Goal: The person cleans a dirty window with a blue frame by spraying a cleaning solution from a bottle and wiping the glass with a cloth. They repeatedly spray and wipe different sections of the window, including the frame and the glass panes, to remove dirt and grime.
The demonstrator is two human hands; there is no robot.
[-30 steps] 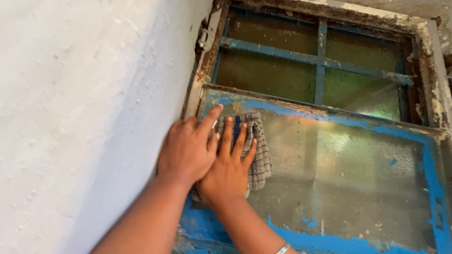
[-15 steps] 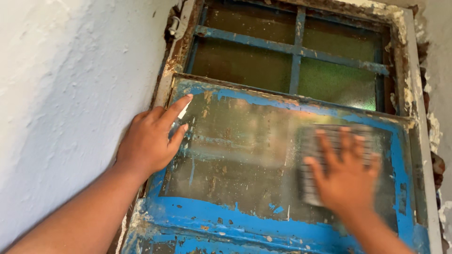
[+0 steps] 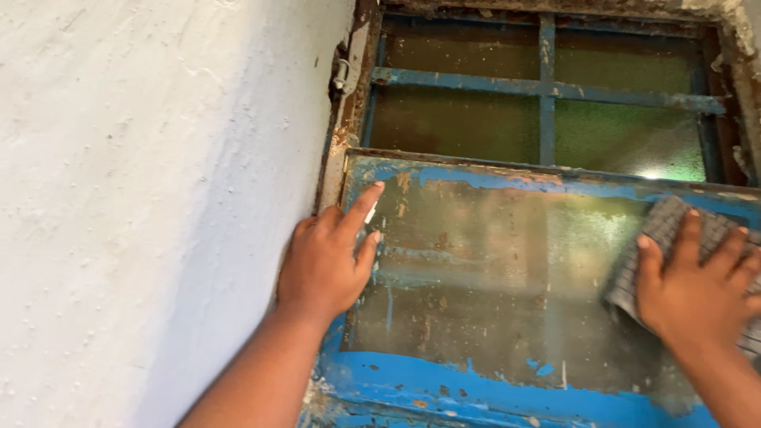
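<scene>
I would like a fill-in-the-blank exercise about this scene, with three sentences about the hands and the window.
1. The right hand presses a grey checked ____ flat against the glass pane.
2. The left hand rests on the left edge of the window frame, whose peeling paint is ____.
3. To the left of the window stands a rough wall painted ____.

Missing words: cloth; blue; white
</scene>
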